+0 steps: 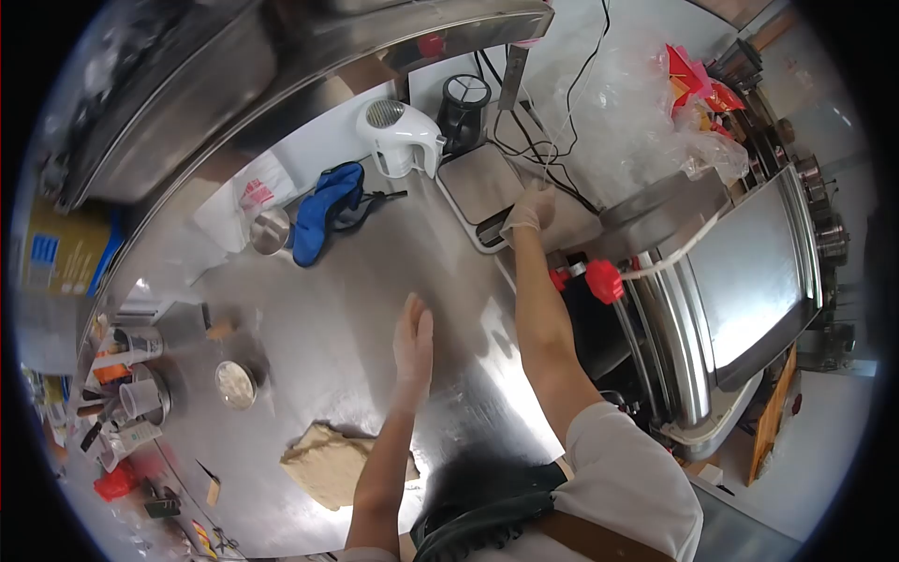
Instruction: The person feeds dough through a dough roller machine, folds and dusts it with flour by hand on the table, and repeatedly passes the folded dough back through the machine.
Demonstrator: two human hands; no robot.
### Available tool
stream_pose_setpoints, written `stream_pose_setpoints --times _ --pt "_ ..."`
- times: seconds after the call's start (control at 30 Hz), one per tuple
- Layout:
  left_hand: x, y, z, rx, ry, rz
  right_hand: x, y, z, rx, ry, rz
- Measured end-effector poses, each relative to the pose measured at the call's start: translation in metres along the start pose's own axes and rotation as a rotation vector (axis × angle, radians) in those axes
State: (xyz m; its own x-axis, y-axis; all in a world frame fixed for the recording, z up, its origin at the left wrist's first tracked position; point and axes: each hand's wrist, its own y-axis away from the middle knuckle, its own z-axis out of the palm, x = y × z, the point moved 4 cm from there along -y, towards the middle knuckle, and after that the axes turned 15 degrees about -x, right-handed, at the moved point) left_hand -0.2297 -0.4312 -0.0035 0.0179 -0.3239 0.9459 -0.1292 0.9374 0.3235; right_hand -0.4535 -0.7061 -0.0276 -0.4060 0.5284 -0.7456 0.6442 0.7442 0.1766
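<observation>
My right hand (532,208), in a thin pale glove, reaches to the right edge of a kitchen scale (482,187) with a flat metal pan. Its fingers are bent together beside a white cord (551,155); what they grip, if anything, I cannot make out. Also gloved, my left hand (412,347) hovers above the steel worktop (309,328), its fingers stretched out and nothing in them. A folded slab of dough (323,464) lies near my body, partly behind my left forearm. To its upper left sits a small bowl of white powder (235,385).
Behind the scale stand a white hand mixer (398,140) and a black appliance (464,108). A blue cloth item (328,211) lies left of them. On my right is a steel machine (740,300) with a red knob (604,281). Tubs and tools (140,393) crowd the left edge.
</observation>
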Motion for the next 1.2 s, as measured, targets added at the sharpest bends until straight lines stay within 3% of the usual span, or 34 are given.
stream_pose_setpoints --times 0.17,0.27,0.33,0.43,0.53,0.73,0.83,0.87,1.03,1.13,1.2 --pt "0.0 -0.102 0.019 -0.053 0.181 -0.134 0.034 0.005 -0.008 -0.311 -0.165 0.042" --pt "-0.005 -0.134 0.033 -0.055 0.153 -0.168 0.075 -0.003 0.009 -0.214 -0.364 -0.08" --pt "-0.003 -0.141 0.039 -0.053 0.198 -0.169 0.062 0.013 -0.003 -0.195 -0.358 -0.111" --pt "0.007 -0.134 0.043 -0.25 0.389 -0.354 0.06 0.016 -0.004 -0.251 -0.499 -0.128" --pt "-0.004 -0.131 0.056 -0.318 0.706 -0.274 0.054 0.021 -0.007 -0.358 -0.565 -0.104" --pt "-0.02 -0.114 0.048 -0.146 0.743 -0.274 0.043 0.017 -0.006 -0.322 -0.758 -0.046" --pt "-0.013 -0.127 0.058 -0.216 1.01 -0.393 0.041 0.026 -0.013 -0.38 -0.73 -0.032" --pt "-0.006 -0.135 0.064 -0.257 1.11 -0.337 0.048 0.027 -0.007 -0.392 -0.738 -0.019" --pt "-0.008 -0.149 0.079 -0.071 1.007 -0.238 0.043 0.051 -0.004 -0.456 -0.75 0.003" --pt "-0.008 -0.135 0.086 0.004 1.044 -0.265 0.033 0.063 -0.01 -0.33 -0.873 0.107" --pt "-0.009 -0.122 0.082 0.115 1.031 -0.271 0.028 0.061 -0.011 -0.255 -1.071 0.057"
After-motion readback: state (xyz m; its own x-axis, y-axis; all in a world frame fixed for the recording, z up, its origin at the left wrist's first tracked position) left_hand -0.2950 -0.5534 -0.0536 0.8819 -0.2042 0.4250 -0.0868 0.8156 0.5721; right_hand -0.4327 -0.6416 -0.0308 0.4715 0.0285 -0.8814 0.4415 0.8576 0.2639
